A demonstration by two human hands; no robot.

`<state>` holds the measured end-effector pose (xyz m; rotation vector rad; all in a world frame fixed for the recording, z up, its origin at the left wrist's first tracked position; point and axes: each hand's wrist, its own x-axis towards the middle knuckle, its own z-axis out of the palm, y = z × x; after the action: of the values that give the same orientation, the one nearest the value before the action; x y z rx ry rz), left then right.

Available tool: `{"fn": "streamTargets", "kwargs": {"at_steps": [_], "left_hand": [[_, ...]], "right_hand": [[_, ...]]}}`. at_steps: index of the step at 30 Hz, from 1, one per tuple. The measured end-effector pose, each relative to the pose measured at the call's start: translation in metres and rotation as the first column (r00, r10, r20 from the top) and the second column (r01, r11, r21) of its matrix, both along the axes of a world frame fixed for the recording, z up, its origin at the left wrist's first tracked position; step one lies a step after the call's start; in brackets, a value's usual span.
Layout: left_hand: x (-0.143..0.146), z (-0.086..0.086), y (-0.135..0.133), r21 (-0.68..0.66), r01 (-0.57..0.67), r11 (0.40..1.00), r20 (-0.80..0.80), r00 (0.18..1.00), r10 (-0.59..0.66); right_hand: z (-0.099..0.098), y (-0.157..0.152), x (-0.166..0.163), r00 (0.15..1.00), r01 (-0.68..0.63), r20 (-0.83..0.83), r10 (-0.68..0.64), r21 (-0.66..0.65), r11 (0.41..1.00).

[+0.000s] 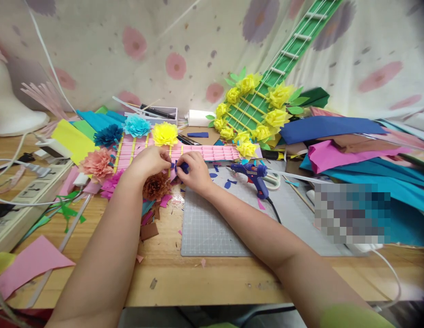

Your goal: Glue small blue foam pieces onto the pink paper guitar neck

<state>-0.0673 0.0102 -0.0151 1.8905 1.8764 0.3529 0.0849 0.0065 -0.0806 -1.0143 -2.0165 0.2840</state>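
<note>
A pink paper guitar (212, 153) with yellow strips lies across the table, paper flowers around its body. Over that body my left hand (148, 165) is closed, thumb and fingers pinched together; what they hold, if anything, is hidden. Just right of it, my right hand (196, 174) curls its fingers on a small dark blue paper piece (180, 167), partly covered by them. A yellow paper flower (165, 134) sits above the hands, and a brown paper flower (157, 186) is below my left hand. Small blue paper leaves (230, 183) lie on the grey cutting mat (212, 237).
A blue glue gun (255, 175) rests on the mat, its cord trailing down. Behind stands a green paper guitar (251, 107) with yellow flowers. Coloured paper (362, 168) is heaped at right; a power strip (30, 207) and cables lie at left.
</note>
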Motion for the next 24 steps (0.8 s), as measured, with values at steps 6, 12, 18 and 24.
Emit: {"fn": "streamTargets", "kwargs": {"at_steps": [6, 12, 18, 24], "left_hand": [[0.004, 0.000, -0.001, 0.057, 0.027, 0.998, -0.042, 0.999, -0.025], [0.001, -0.003, 0.000, 0.027, 0.086, 0.996, 0.094, 0.992, -0.088], [0.002, 0.008, -0.003, -0.006, 0.152, 0.988, 0.089, 0.985, -0.151], [0.006, 0.011, -0.004, 0.037, 0.054, 0.998, 0.050, 0.997, -0.056]], "right_hand": [[-0.002, 0.001, 0.001, 1.000, -0.008, 0.009, 0.008, 0.010, 1.000], [-0.001, 0.001, 0.001, 1.000, -0.011, 0.007, 0.011, 0.010, 1.000], [0.000, 0.001, 0.001, 1.000, -0.014, 0.017, 0.014, -0.004, 1.000], [0.000, 0.001, 0.002, 0.999, -0.031, 0.031, 0.031, -0.007, 0.999]]}}
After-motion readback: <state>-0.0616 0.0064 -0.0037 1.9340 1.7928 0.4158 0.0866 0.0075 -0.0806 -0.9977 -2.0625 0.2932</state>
